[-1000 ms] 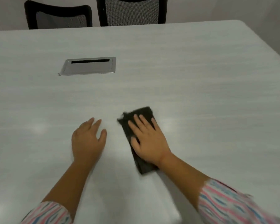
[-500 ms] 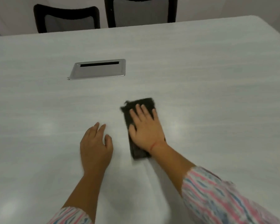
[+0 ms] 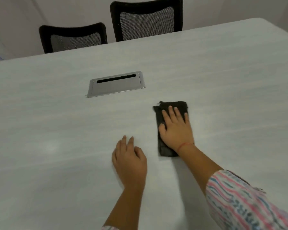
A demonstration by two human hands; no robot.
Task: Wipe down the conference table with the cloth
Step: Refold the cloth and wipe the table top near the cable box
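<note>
A folded black cloth lies flat on the pale grey conference table, right of centre. My right hand presses on it with straight, spread fingers and covers most of its middle. My left hand rests palm down on the bare tabletop a little to the cloth's left and nearer to me, holding nothing.
A silver cable hatch with a dark slot is set flush in the table, beyond and left of the cloth. Two black mesh chairs stand at the far edge. The table's rounded corner is at the far right.
My right hand has pushed the cloth away from me, toward the far side of the table. My left hand has stayed flat on the table.
</note>
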